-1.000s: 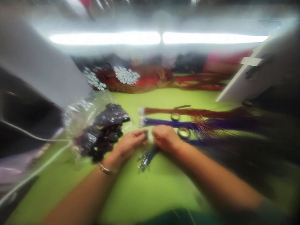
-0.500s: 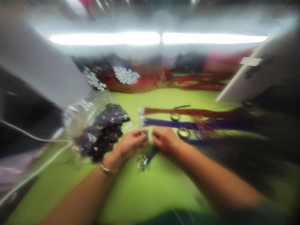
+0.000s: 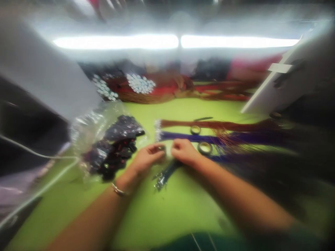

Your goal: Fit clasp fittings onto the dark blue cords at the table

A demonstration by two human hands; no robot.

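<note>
Near the middle of the green table, my left hand [image 3: 147, 157] pinches a small dark piece [image 3: 163, 150] between thumb and fingers; its kind is too blurred to tell. My right hand [image 3: 185, 151] is closed just to the right of it, a narrow gap between the two. What its fingers grip is hidden. Beneath my right hand runs a bundle of dark wires [image 3: 170, 170], with shiny metal ends [image 3: 160, 182] toward the lower left. Left of my left hand, a clear plastic bag [image 3: 87, 127] lies with many black plastic parts [image 3: 119, 153] in and around it.
Brown wires [image 3: 183, 123] and blue-purple wires [image 3: 180, 136] with white ends lie beyond my hands. Two tape rolls [image 3: 205, 148] [image 3: 195, 130] rest among them. More wire bundles [image 3: 162, 94] are at the back. Grey side panels [image 3: 282, 76] flank the table [image 3: 157, 219]; a white cable [image 3: 39, 190] runs at left.
My right hand has shifted slightly up and to the right, so the gap between my hands is a little wider. The left hand still pinches the small dark piece.
</note>
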